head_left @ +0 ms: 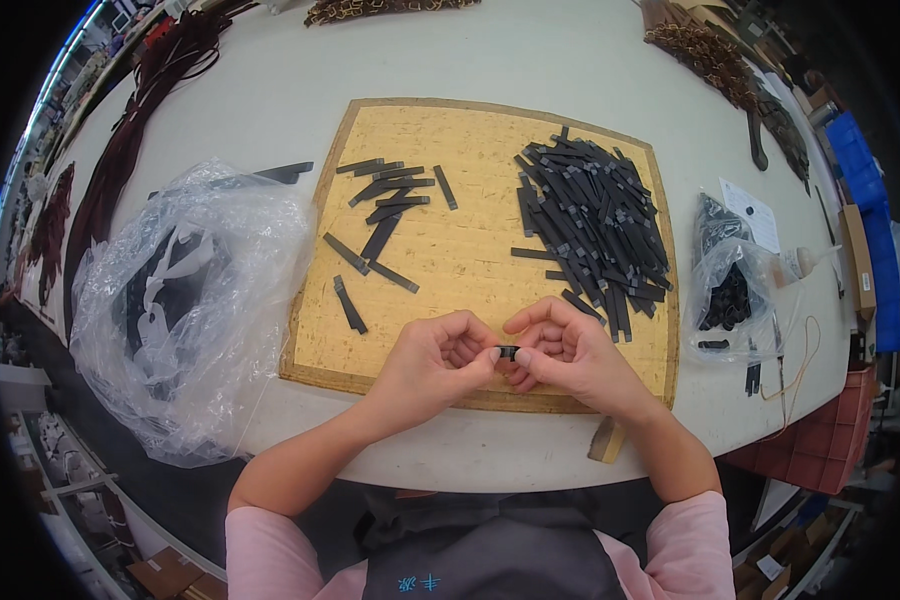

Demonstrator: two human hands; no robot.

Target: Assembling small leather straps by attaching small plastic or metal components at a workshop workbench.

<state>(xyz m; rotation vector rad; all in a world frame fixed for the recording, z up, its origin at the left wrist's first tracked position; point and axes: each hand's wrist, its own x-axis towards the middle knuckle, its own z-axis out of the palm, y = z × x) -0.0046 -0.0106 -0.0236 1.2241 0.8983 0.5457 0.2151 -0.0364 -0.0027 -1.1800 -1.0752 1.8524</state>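
Between the thumbs and fingers of my left hand point(446, 356) and my right hand point(564, 352) is a small black strip bent into a loop point(508, 352). Both hands pinch it above the near edge of a yellow board point(450, 300). Beyond my right hand lies a big heap of short black strips point(595, 215), many with greyish ends. A looser scatter of the same strips point(388, 193) rests on the board's left half. My fingers cover part of the loop, so its ends are hidden.
A large clear plastic bag point(195, 320) with dark contents stands left of the board. To the right, a smaller clear bag point(730, 290) holds black loops. Dark red straps point(155, 110) lie at the far left, and a bundle of brown straps with buckles point(705, 65) at the far right.
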